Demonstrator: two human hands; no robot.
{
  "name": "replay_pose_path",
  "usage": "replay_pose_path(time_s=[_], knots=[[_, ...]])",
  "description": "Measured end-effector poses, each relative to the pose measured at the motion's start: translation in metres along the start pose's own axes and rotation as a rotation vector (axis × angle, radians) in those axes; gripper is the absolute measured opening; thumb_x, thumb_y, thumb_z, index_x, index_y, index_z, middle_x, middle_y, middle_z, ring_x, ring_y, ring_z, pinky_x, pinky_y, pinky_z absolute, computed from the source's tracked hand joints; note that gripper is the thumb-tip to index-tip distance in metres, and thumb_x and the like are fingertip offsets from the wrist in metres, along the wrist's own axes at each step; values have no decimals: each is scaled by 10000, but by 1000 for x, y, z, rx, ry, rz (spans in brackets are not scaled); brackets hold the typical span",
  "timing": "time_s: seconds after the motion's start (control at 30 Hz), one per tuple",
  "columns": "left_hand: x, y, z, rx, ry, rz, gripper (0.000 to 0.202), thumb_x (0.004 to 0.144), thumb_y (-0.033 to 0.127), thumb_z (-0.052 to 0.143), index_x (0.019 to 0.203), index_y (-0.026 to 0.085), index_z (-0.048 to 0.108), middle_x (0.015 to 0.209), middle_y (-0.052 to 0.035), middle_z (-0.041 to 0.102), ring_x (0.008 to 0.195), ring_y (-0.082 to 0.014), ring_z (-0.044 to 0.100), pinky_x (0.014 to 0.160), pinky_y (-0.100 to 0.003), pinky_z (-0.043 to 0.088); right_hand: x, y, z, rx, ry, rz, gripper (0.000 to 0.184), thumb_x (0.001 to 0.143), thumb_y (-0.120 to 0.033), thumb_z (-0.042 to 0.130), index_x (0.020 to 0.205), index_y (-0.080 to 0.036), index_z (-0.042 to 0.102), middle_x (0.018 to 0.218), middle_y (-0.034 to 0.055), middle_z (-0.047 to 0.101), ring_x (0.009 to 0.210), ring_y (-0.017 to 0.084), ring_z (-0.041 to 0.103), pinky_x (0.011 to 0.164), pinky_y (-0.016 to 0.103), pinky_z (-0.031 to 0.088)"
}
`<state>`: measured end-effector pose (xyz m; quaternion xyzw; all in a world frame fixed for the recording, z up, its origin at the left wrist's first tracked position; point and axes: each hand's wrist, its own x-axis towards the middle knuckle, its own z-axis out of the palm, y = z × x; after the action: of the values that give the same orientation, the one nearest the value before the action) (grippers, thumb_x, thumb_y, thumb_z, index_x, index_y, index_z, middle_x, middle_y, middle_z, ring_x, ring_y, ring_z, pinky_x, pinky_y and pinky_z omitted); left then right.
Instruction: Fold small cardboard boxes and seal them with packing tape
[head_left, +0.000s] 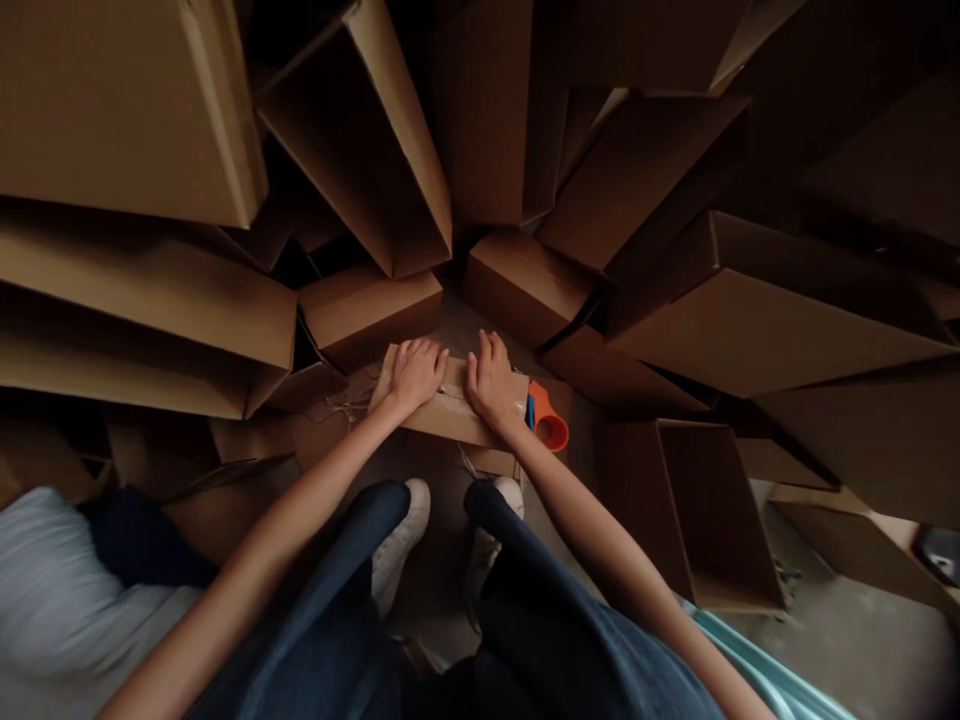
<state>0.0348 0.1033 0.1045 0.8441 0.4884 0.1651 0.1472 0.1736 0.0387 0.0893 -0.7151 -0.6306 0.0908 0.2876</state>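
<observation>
A small cardboard box [461,412] lies low in front of my shoes, with a strip of clear tape along its top. My left hand [418,372] rests on the left part of its top, fingers stretched out and lying flat. On the right part lies my right hand [491,380], also open, its fingers pointing away from me. An orange and blue tape dispenser [551,428] sits just right of the box, apart from my right hand. Thin pale strings [346,406] trail at the box's left end.
Many cardboard boxes, several of them open, stand stacked around me, such as one at the left [142,290] and one at the right [720,510]. A person in a light sleeve [67,600] is at the lower left. Teal material [757,665] lies at the lower right.
</observation>
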Motion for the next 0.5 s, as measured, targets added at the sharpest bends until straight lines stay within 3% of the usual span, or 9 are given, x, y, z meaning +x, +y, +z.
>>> replay_pose_path(time_s=[0.1, 0.33, 0.4, 0.5], knots=[[-5, -5, 11, 132, -106, -29, 402, 1015, 314, 328, 966, 140, 688, 1018, -145, 721, 1026, -289, 618, 950, -432, 405, -2, 11, 11, -4, -18, -31, 485, 989, -313, 271, 1388, -88, 431, 1386, 208, 470, 1373, 278, 378, 1129, 483, 349], [-33, 2, 11, 199, -58, -136, 447, 1017, 349, 309, 944, 129, 691, 996, -162, 716, 1016, -304, 611, 915, -430, 393, -7, 16, 3, 188, -100, -169, 410, 989, -311, 290, 1307, -186, 516, 1333, 150, 524, 1343, 250, 431, 1121, 492, 376], [-40, 1, 8, 179, -53, -140, 434, 1016, 350, 310, 954, 144, 687, 992, -148, 717, 1009, -299, 611, 919, -433, 389, -10, 14, -2, 293, -77, -198, 402, 990, -284, 279, 1309, -212, 511, 1332, 133, 527, 1351, 232, 431, 1124, 488, 375], [-42, -2, 6, 144, -59, -145, 401, 1011, 342, 327, 982, 167, 686, 1011, -127, 722, 1015, -292, 611, 920, -433, 387, -13, 15, -17, 376, 69, -155, 393, 993, -268, 272, 1313, -247, 499, 1332, 112, 522, 1353, 223, 432, 1120, 498, 373]])
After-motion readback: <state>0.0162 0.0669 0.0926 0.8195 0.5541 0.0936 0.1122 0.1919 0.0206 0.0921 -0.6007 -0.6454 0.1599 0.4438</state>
